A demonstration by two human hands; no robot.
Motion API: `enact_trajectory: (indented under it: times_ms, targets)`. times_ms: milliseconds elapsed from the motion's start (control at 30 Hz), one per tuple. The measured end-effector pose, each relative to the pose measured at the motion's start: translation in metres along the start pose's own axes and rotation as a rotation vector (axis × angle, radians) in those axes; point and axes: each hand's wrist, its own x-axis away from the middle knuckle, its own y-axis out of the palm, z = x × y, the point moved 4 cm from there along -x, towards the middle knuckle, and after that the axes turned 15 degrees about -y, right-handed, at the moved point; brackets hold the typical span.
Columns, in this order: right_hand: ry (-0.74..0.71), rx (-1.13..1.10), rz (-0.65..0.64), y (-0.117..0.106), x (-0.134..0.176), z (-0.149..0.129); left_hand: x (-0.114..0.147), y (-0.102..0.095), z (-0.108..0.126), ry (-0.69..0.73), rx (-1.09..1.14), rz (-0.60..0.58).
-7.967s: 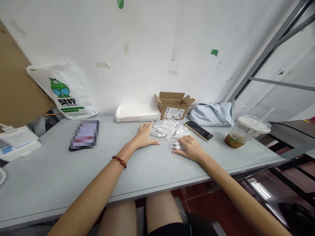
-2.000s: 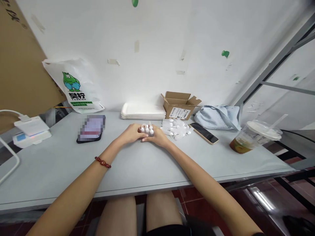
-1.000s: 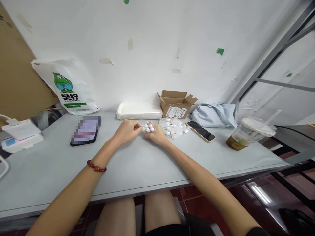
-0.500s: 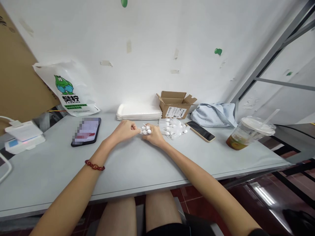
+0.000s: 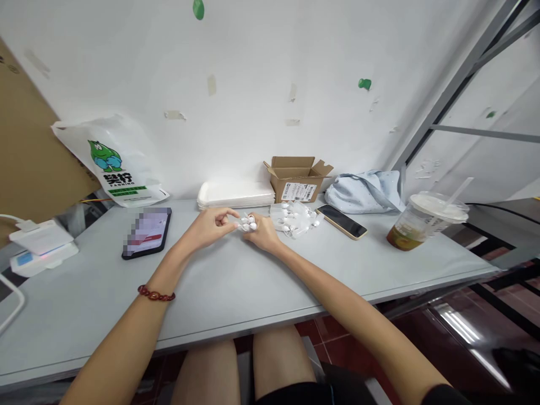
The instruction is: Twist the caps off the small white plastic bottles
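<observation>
My right hand (image 5: 265,233) is closed round a bunch of small white rounded pieces (image 5: 248,223), which have clear plastic about them. Their exact kind is too small to make out. Just left of the bunch is my left hand (image 5: 211,226), thumb and forefinger curved with a gap between them, the tips at the edge of the bunch. A red beaded bracelet circles the left wrist. Beyond my right hand, a pile of similar white pieces in clear plastic (image 5: 297,218) lies on the grey table (image 5: 228,281).
Behind the hands stand a stack of white flat packs (image 5: 236,195) and an open cardboard box (image 5: 298,183). Phones lie on both sides, one black (image 5: 147,232), one tan-edged (image 5: 342,220). A drink cup (image 5: 426,222), a pale blue cloth bag (image 5: 363,192), a white plastic bag (image 5: 113,163) and a white charger (image 5: 42,247) surround them.
The thumb and forefinger of my left hand have parted from a closed pinch beside the bunch. My right hand keeps its hold. The whole view has shifted slightly.
</observation>
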Motion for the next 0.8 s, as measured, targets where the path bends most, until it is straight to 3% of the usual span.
enact_trajectory:
  times_ms: [300, 433, 633, 800]
  targets:
    - [-0.022, 0.036, -0.028, 0.000, 0.002, -0.001, 0.001, 0.012, 0.009, 0.089, -0.165, 0.076]
    - [-0.039, 0.073, -0.046, 0.002, 0.001, -0.001, 0.002, 0.004, 0.011, 0.036, -0.073, 0.046]
    - [-0.001, 0.080, -0.050, 0.002, 0.001, 0.001, 0.002, -0.014, 0.003, -0.081, 0.070, 0.142]
    - [-0.039, 0.100, -0.055, 0.000, 0.002, -0.005, -0.008, -0.002, 0.001, 0.054, -0.032, 0.182]
